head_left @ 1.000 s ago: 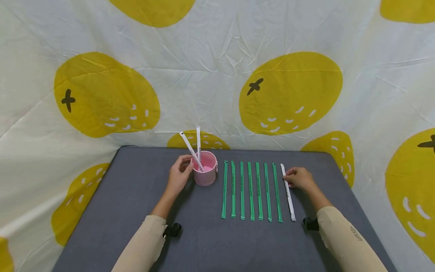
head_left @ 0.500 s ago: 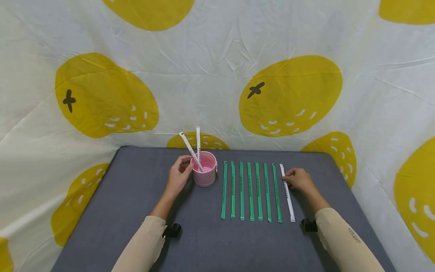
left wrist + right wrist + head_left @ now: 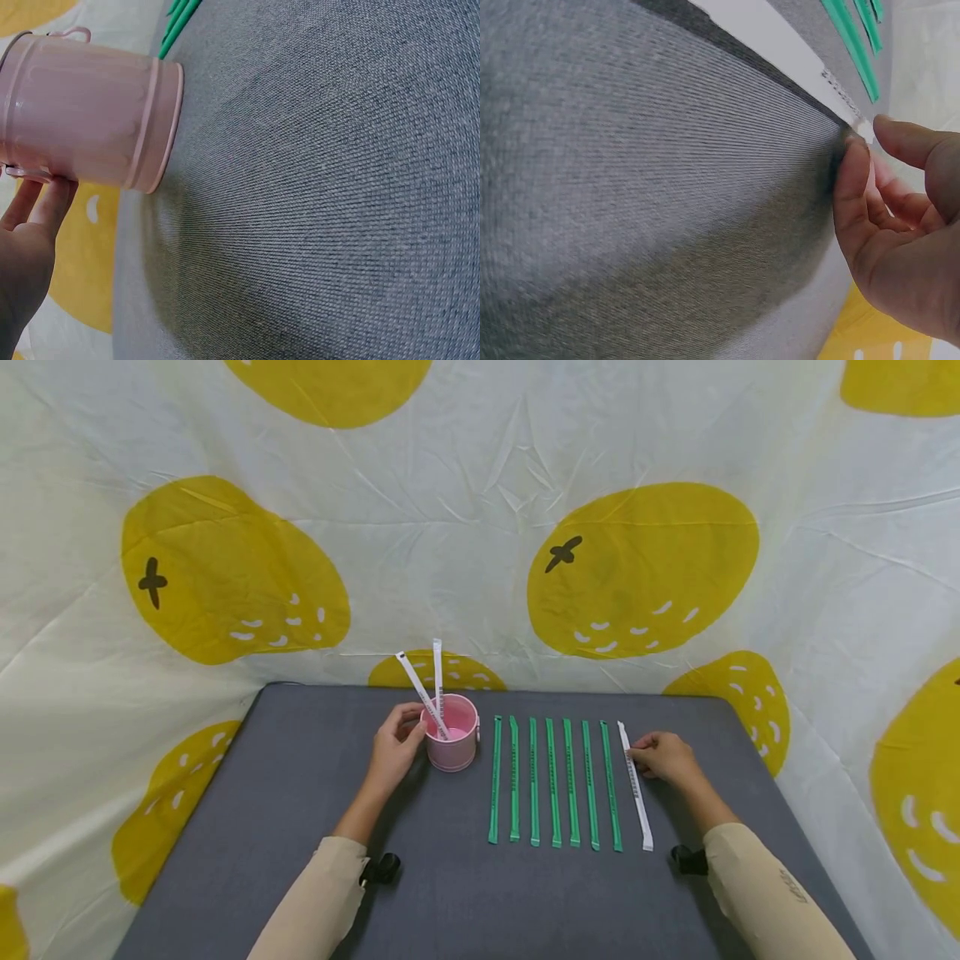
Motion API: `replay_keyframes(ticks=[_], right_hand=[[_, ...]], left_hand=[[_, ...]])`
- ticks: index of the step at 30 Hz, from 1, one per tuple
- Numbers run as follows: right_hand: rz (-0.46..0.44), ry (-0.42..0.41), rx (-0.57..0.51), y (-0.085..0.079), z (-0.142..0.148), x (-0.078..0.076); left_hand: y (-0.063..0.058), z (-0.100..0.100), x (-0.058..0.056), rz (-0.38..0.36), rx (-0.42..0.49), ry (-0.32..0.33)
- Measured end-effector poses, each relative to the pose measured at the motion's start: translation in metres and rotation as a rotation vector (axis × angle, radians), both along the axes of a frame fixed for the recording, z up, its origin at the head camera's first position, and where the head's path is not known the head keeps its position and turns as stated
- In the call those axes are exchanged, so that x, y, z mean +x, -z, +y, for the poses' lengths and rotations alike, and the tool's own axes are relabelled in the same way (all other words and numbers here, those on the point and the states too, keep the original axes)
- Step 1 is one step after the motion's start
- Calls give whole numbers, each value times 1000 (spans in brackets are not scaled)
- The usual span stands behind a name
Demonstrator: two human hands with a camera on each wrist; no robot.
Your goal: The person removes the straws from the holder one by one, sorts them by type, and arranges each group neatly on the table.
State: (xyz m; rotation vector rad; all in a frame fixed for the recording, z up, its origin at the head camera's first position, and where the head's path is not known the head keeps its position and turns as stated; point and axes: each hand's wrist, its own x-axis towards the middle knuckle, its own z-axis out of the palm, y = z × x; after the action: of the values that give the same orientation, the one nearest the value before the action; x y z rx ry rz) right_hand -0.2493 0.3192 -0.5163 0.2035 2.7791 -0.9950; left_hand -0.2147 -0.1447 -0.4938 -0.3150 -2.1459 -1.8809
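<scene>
A pink bucket stands upright left of the table's middle, with two white paper-wrapped straws leaning out of it. My left hand holds the bucket's left side near the rim; in the left wrist view its fingers meet the wall beside a small handle. On the right, a white wrapped straw lies lengthwise on the table. My right hand pinches this straw near its far end, thumb and forefinger at its edge in the right wrist view. The other right fingers are curled in.
Several green wrapped straws lie side by side in a row between the bucket and the white straw. The dark grey table ends at a white curtain with yellow fruit prints.
The right hand has shifted slightly to the right, and the near end of the white straw has moved a little right too. The left hand and bucket stay still.
</scene>
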Motion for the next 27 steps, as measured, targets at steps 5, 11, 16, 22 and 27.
replay_keyframes(ticks=[5,11,16,22,27], right_hand=[[97,-36,48,-17,-4,-2],[191,-86,48,-38,-22,-9],[233,-118,-39,-49,-53,-15],[285,-146,-159,-60,-98,-27],[284,-190,-267,-69,-133,-37]], left_hand=[[0,0,0,-1,-8,-15],[0,1,0,-1,-29,-17],[0,-1,0,-9,-42,-20],[1,-1,-1,-13,-41,-19],[1,0,-1,-14,-42,-18]])
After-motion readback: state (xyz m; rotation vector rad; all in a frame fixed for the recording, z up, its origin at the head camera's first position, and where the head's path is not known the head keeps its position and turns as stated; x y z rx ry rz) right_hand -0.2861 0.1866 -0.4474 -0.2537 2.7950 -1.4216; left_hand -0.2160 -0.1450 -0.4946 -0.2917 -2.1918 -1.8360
